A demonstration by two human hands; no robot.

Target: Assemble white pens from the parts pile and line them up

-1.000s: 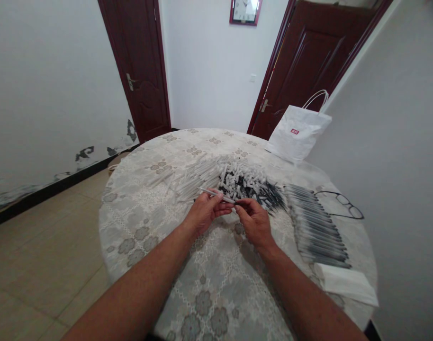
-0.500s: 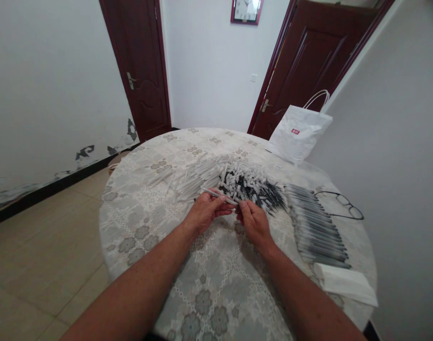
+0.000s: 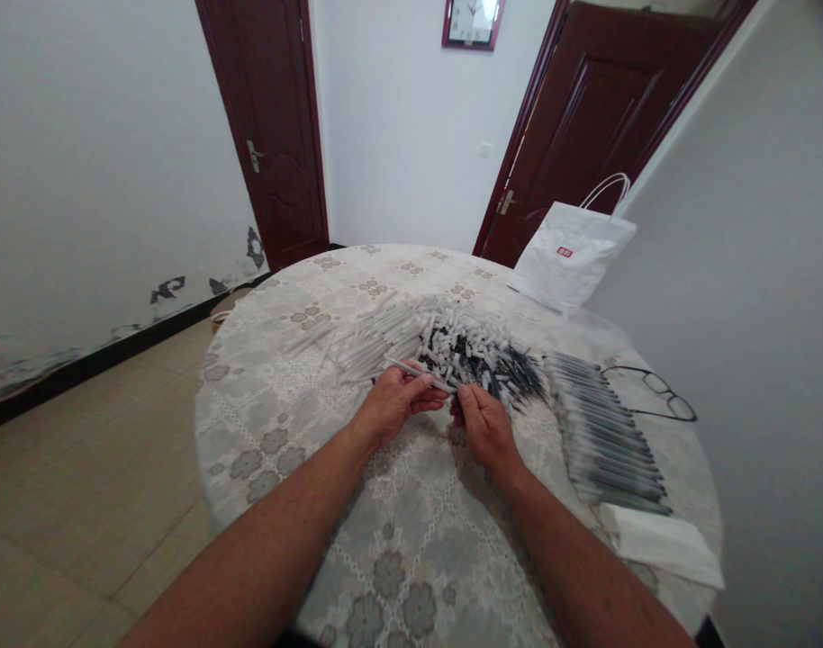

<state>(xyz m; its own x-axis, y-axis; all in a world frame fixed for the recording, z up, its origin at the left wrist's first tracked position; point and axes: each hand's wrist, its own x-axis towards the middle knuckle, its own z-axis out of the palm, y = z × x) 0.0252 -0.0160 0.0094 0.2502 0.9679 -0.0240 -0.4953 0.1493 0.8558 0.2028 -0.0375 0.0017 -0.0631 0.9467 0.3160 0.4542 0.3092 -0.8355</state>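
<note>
My left hand (image 3: 394,402) is closed around a slim, pale pen barrel (image 3: 420,373), which slants down to the right. At the barrel's right end, the fingertips of my right hand (image 3: 480,416) pinch a dark end piece, mostly hidden by the fingers. Just beyond both hands lies a heap of loose pen parts: long whitish tubes (image 3: 381,340) on the left, short white pieces (image 3: 475,322) at the back, and dark pointed pieces (image 3: 520,373) on the right. To the right of my right hand, grey-and-clear pens (image 3: 610,432) lie side by side in a row.
A floral cloth covers the round table (image 3: 269,360). Eyeglasses (image 3: 655,393) rest by the row of pens, and a folded white paper or cloth (image 3: 664,544) lies at its near end. A white paper bag (image 3: 574,256) stands at the back right, close to the wall.
The view has shifted slightly, so everything sits a little to the right and lower. Both hands keep almost the same pose on the pen barrel.
</note>
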